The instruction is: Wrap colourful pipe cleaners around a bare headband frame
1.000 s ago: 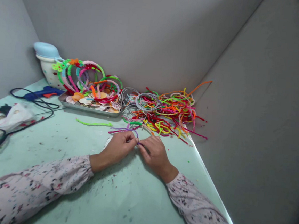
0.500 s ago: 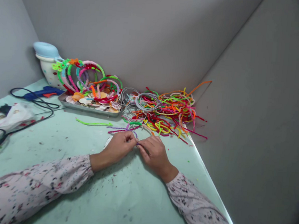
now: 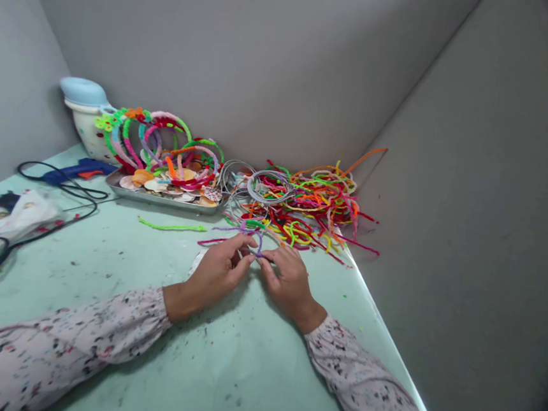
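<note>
My right hand [image 3: 289, 280] is closed, its thumb and forefinger pinching a purple pipe cleaner [image 3: 260, 241] where it bends around a thin wire hoop. The purple strand arches up from the fingertips and trails away to the left. Beside it, my left hand [image 3: 218, 271] has its thumb and forefinger apart, close to the wire and below the arch. Whether its fingertips touch the wire is hard to make out. A green wrapped stretch [image 3: 253, 225] shows just beyond the hands. Much of the hoop is hidden by the fingers.
Behind the hands lie bare wire hoops [image 3: 270, 188] and a heap of coloured pipe cleaners [image 3: 325, 200]. A metal tray [image 3: 163, 202] holds shells and wrapped hoops. Leftward are a lime pipe cleaner [image 3: 171, 225], blue glue gun [image 3: 78, 171], black cable [image 3: 97, 196], plastic bag [image 3: 33, 213] and lidded container [image 3: 91, 129].
My left thumb and forefinger have parted from their pinch. The purple strand now arches higher above the fingertips. My right hand keeps its pinch in nearly the same place.
</note>
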`<state>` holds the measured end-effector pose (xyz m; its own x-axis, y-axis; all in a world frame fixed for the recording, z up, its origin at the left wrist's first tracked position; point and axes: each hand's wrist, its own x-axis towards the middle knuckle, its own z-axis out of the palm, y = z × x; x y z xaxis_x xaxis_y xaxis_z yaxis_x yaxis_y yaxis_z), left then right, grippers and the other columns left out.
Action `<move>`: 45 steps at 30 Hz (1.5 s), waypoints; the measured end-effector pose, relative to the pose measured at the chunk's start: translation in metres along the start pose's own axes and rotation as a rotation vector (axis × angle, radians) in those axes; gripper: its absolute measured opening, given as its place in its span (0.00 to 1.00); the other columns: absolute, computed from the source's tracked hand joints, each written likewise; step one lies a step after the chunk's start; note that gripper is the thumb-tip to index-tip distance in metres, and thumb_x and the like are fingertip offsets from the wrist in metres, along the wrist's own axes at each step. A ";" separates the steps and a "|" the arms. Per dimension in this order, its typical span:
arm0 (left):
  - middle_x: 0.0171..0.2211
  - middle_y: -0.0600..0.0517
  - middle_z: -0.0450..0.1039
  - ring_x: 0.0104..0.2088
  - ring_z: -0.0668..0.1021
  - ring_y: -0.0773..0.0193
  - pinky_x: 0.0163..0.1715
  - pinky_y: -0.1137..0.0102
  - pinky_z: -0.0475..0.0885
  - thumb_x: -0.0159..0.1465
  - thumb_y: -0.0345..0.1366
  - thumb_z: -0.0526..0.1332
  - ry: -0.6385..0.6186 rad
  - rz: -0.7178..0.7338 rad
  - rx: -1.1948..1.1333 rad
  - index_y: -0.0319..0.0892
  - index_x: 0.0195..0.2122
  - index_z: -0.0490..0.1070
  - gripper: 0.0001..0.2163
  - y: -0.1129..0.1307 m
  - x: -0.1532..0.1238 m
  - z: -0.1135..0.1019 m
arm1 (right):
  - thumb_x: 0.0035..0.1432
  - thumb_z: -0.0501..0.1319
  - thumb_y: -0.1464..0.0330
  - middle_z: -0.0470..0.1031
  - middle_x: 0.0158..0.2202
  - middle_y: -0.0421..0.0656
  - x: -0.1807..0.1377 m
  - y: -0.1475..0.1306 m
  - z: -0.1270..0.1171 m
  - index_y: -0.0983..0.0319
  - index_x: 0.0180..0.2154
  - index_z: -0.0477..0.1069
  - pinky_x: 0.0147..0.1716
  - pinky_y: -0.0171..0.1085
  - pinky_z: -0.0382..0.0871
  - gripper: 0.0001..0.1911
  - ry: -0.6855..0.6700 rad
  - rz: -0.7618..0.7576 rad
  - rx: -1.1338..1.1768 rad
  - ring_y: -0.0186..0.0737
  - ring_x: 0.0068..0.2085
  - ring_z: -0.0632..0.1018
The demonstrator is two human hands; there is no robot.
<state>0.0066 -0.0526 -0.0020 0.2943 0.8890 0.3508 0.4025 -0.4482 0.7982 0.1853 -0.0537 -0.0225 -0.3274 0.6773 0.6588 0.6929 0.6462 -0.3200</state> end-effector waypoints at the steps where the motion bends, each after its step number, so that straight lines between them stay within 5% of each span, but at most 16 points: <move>1: 0.34 0.53 0.72 0.28 0.71 0.69 0.29 0.74 0.65 0.64 0.33 0.56 0.006 0.027 0.018 0.41 0.44 0.68 0.08 -0.001 0.000 0.000 | 0.63 0.56 0.68 0.75 0.32 0.44 0.000 0.000 0.000 0.61 0.38 0.72 0.40 0.41 0.64 0.07 0.000 -0.001 0.001 0.42 0.37 0.74; 16: 0.37 0.50 0.74 0.37 0.74 0.65 0.39 0.70 0.69 0.64 0.29 0.56 0.007 0.167 0.067 0.43 0.43 0.74 0.10 -0.010 0.003 0.000 | 0.62 0.56 0.68 0.75 0.32 0.45 -0.001 0.001 0.001 0.61 0.39 0.72 0.40 0.42 0.64 0.07 -0.024 -0.004 0.015 0.42 0.37 0.73; 45: 0.36 0.50 0.73 0.37 0.75 0.64 0.38 0.71 0.68 0.66 0.32 0.54 -0.054 0.144 0.220 0.43 0.41 0.75 0.10 -0.018 0.005 0.000 | 0.62 0.55 0.70 0.73 0.29 0.43 -0.003 0.001 0.004 0.62 0.36 0.74 0.39 0.40 0.63 0.08 -0.130 -0.005 0.003 0.39 0.33 0.72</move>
<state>0.0010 -0.0406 -0.0146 0.4054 0.8112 0.4214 0.5305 -0.5842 0.6143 0.1847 -0.0535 -0.0275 -0.4113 0.7140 0.5666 0.6895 0.6503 -0.3189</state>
